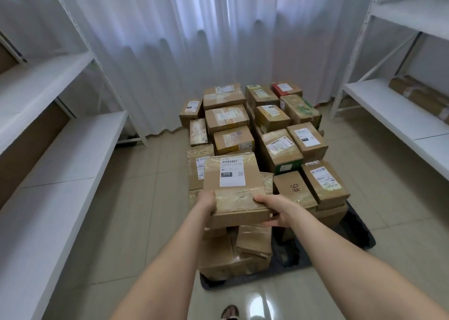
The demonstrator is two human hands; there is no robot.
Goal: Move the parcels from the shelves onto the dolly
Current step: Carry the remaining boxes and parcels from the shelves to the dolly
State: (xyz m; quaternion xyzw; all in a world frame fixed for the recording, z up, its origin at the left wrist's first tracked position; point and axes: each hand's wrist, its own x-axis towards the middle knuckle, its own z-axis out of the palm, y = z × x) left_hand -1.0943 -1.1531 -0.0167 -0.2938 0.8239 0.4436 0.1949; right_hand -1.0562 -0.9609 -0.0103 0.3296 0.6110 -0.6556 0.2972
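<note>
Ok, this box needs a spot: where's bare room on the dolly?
Bare dark dolly deck shows mainly at the near right corner, nearer than the brown cardboard box marked 9#. Elsewhere the taped parcels sit packed edge to edge.

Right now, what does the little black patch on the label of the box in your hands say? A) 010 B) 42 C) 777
A: the box gripped by the left hand and right hand carries a white label whose black patch reads 010.

Brown parcels (pixel 243 149), white shelves (pixel 60 154), white curtain (pixel 194 40), beige floor (pixel 145 198)
</note>
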